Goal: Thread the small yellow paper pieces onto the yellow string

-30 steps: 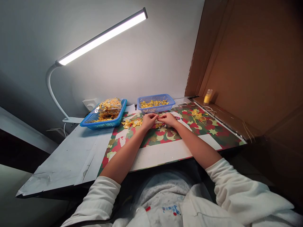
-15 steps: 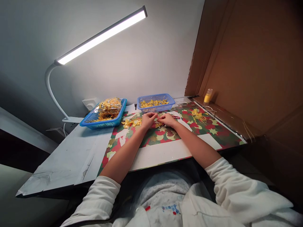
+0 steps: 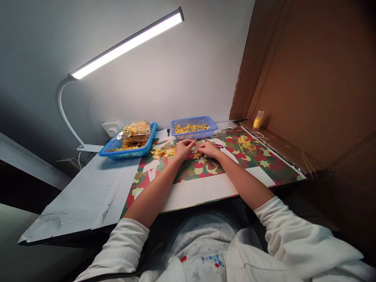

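My left hand [image 3: 184,149] is closed in a pinch above the patterned sheet, and what its fingertips hold is too small to make out. Just to its right, my right hand [image 3: 208,149] is also pinched on something too small to tell. A few yellow pieces [image 3: 197,155] lie beneath and between the hands. Beside my left hand lies a row of yellow bows [image 3: 163,152]. A pink item [image 3: 218,146] shows just beyond my right hand.
A blue basket [image 3: 129,155] with yellow bundles stands at the left, and a smaller basket [image 3: 194,134] of yellow pieces behind the hands. Yellow strings [image 3: 246,145] lie to the right, near a small yellow-filled bottle [image 3: 258,120]. A lit lamp [image 3: 129,44] hangs overhead.
My right hand has shifted slightly to the right, widening the gap between the two hands. My left hand has barely moved.
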`<state>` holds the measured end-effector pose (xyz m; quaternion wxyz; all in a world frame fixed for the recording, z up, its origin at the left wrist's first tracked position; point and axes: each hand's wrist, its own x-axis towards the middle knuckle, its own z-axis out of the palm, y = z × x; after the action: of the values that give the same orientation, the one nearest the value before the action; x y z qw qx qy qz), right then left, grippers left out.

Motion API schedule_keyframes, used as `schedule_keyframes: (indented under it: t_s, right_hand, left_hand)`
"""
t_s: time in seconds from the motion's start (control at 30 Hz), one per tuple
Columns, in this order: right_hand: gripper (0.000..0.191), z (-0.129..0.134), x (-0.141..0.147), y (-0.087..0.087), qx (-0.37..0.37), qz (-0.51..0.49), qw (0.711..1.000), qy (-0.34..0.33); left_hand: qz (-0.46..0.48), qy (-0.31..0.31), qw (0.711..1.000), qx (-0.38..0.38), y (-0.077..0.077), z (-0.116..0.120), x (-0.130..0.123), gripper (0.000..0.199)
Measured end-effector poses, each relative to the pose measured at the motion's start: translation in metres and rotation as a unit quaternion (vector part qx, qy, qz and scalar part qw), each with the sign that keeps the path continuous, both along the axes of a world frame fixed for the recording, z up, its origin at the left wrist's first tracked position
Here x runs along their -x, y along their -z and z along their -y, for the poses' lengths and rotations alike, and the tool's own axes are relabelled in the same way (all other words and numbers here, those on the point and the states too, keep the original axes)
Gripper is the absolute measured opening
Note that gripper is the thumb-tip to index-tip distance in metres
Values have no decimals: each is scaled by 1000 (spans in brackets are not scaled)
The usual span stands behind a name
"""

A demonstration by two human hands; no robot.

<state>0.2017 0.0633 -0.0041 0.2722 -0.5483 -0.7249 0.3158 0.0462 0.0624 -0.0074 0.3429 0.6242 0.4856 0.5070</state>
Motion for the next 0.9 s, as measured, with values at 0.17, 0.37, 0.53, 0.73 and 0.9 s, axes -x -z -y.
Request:
schedule_keyframes:
  t_s: [0.17,0.37,0.53,0.73,0.9]
  right_hand:
    - [22,-2,-1,1,-7,6,1000,3]
    - [20,-6,-1,3,-43,-24,999,7]
    - [21,-7,0,4,-58,-43,997,13]
    - [19,-7,1,4,-45,-75,996,12]
    - [18,-9,0,6,-33,-111,993,17]
  left_hand:
    - [14,-11,1000,-9,-1,-1,1,28]
    - [20,-39,999,-21,-1,-1,2,21]
    - [25,-39,999,-19,-2,1,2,19]
    - [-16,-42,999,-15,-4,5,4,19]
    - [-139,-79,986,-48,-5,12,8,9]
